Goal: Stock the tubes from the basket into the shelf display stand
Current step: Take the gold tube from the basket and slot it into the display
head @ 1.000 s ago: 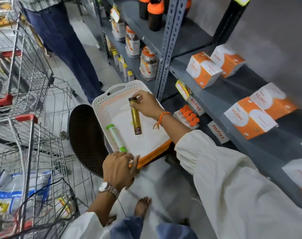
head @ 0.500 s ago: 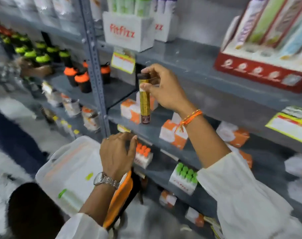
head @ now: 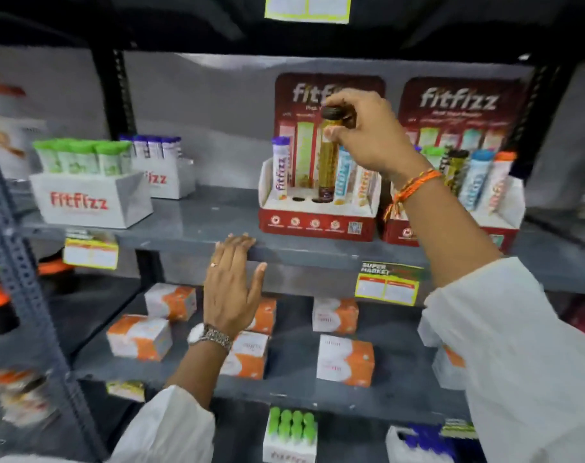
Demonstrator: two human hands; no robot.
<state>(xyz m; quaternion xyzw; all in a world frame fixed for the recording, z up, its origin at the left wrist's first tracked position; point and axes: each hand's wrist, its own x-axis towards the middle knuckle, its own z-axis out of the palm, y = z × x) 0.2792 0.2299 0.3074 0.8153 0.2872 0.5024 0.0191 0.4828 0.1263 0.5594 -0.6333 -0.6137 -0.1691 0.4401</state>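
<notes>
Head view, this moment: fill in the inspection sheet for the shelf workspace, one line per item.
Surface: grey metal shelf, at about chest height in the head view.
Job's things: gold tube upright, its base at a hole of the red display stand; purple, blue and orange tubes already stand in it; two front holes look open. The basket is out of view.
Clutter: white tube boxes to the left, a second red stand to the right, orange cartons on the shelf below.
Hands: right hand pinches the gold tube near its dark cap; left hand lies open against the shelf edge.
Cables: nothing seen.
Surroundings: price labels on shelf edges, perforated upright at left.
</notes>
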